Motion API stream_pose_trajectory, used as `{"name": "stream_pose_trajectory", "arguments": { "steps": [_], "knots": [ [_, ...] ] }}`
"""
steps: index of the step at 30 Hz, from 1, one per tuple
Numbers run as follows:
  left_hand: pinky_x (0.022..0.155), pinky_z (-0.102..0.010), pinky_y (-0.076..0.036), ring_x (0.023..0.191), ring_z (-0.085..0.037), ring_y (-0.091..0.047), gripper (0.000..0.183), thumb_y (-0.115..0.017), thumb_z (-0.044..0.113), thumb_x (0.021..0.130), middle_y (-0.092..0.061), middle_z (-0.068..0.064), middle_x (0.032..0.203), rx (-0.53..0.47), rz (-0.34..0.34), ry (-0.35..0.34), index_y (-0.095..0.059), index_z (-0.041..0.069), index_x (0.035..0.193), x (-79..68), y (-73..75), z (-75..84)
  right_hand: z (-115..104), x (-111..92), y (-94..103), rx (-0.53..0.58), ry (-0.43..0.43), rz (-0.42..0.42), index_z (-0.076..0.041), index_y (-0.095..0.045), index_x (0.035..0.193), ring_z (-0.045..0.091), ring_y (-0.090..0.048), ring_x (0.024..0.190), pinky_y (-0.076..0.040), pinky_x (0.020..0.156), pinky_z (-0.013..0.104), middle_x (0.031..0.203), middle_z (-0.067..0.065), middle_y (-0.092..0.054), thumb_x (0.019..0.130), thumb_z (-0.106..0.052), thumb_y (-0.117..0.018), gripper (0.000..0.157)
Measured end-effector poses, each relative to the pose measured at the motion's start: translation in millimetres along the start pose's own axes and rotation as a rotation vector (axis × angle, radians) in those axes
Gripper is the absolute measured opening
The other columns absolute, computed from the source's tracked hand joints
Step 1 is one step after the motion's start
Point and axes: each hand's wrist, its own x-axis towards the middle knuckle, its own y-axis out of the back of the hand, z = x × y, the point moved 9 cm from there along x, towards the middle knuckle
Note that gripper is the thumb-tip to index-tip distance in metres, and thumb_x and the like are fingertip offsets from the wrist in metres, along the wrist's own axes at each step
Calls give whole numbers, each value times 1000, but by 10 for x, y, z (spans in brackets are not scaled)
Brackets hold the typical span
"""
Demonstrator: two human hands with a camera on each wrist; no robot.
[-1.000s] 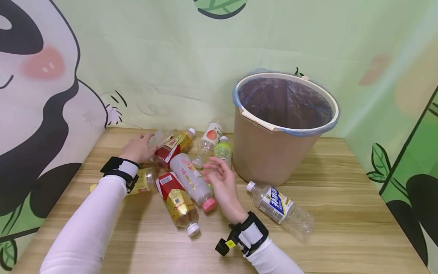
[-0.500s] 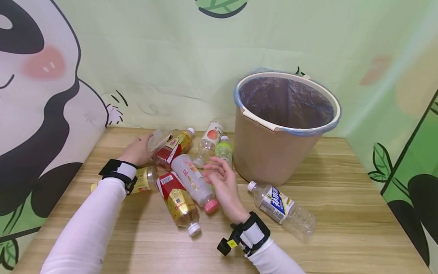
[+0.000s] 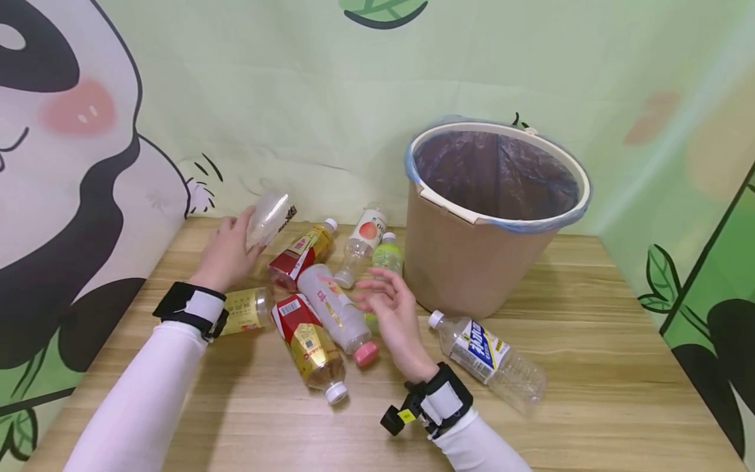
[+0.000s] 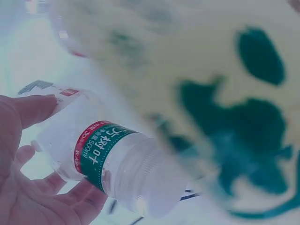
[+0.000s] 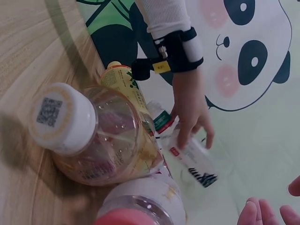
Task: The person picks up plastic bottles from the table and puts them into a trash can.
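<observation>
My left hand [image 3: 226, 254] grips a clear plastic bottle [image 3: 270, 217] above the table's back left. The left wrist view shows the bottle's green and red label, thumb on one side and fingers on the other. Relaxed fingers hang from my right hand [image 3: 398, 322], which holds nothing and hovers beside a frosted bottle with a pink cap [image 3: 333, 311]. Left of that lie two red-and-gold bottles, one in front [image 3: 308, 347] and one behind [image 3: 302, 254]. Partly hidden by the left wrist is a yellow-labelled bottle [image 3: 246, 311].
A beige bin [image 3: 466, 262] lined with a blue bag stands at the back right. Before it lies a bottle with a blue and white label [image 3: 485, 357]. A peach-label bottle [image 3: 361, 244] and a small green-label bottle [image 3: 387, 254] lie left of the bin.
My left hand has lifted the clear bottle up off the pile, tilting it. The right hand has barely moved.
</observation>
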Motion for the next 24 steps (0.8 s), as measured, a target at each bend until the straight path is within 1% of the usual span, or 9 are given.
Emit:
{"name": "stream_pose_trajectory", "arguments": {
  "steps": [3, 7, 11, 13, 15, 17, 18, 21, 24],
  "knots": [
    [84, -69, -40, 113, -55, -39, 78, -63, 19, 89, -34, -37, 132, -18, 81, -37, -17, 9, 151, -31, 140, 147, -36, 8, 46, -19, 17, 11, -3, -46, 128, 42, -57, 103, -47, 90, 54, 116, 25, -57, 87, 7, -47, 42],
    [89, -67, -39, 115, -53, -41, 78, -64, 20, 89, -36, -35, 133, -79, 167, -91, -18, 11, 152, -100, 302, 379, -86, 27, 111, -56, 43, 25, -4, -47, 127, 36, -59, 99, -48, 89, 52, 114, 23, -58, 88, 6, -49, 40],
    [97, -63, -36, 121, -49, -39, 78, -65, 20, 89, -34, -32, 139, -196, 231, -137, -19, 10, 151, -214, 418, 612, -151, 35, 163, -92, 79, 28, -2, -47, 127, 37, -58, 100, -50, 89, 46, 113, 21, -59, 86, 10, -50, 43],
    [95, -60, -40, 122, -45, -40, 77, -65, 19, 89, -33, -28, 143, -278, 252, -157, -20, 7, 150, -277, 450, 720, -208, 27, 183, -117, 101, 29, -1, -46, 128, 38, -58, 100, -50, 90, 43, 113, 22, -59, 84, 12, -49, 45],
    [91, -57, -45, 119, -42, -43, 77, -65, 18, 89, -34, -26, 143, -381, 253, -166, -20, 7, 150, -340, 450, 814, -292, 3, 188, -138, 118, 28, 2, -46, 128, 39, -57, 102, -50, 91, 42, 113, 22, -58, 83, 14, -48, 46],
    [84, -53, -50, 112, -40, -49, 77, -65, 18, 90, -35, -26, 141, -491, 229, -158, -19, 9, 151, -400, 415, 903, -383, -31, 186, -158, 128, 28, 4, -45, 128, 40, -57, 102, -49, 91, 43, 113, 24, -58, 84, 14, -48, 46],
    [81, -51, -52, 108, -38, -51, 77, -64, 19, 90, -36, -26, 140, -544, 212, -148, -18, 11, 151, -431, 383, 941, -426, -49, 183, -171, 133, 28, 5, -45, 128, 40, -57, 102, -49, 91, 43, 113, 24, -58, 84, 14, -48, 45],
    [76, -45, -53, 97, -35, -56, 77, -63, 20, 91, -40, -24, 136, -676, 157, -111, -14, 16, 151, -528, 271, 1050, -512, -89, 174, -209, 137, 28, 7, -44, 128, 41, -57, 102, -50, 90, 42, 113, 25, -58, 83, 14, -49, 45],
    [74, -39, -53, 95, -31, -58, 76, -61, 20, 93, -43, -21, 134, -771, 117, -82, -12, 18, 151, -619, 140, 1150, -518, -106, 182, -231, 145, 23, 7, -45, 128, 43, -56, 103, -50, 88, 42, 113, 24, -57, 83, 13, -49, 45]
  ]
}}
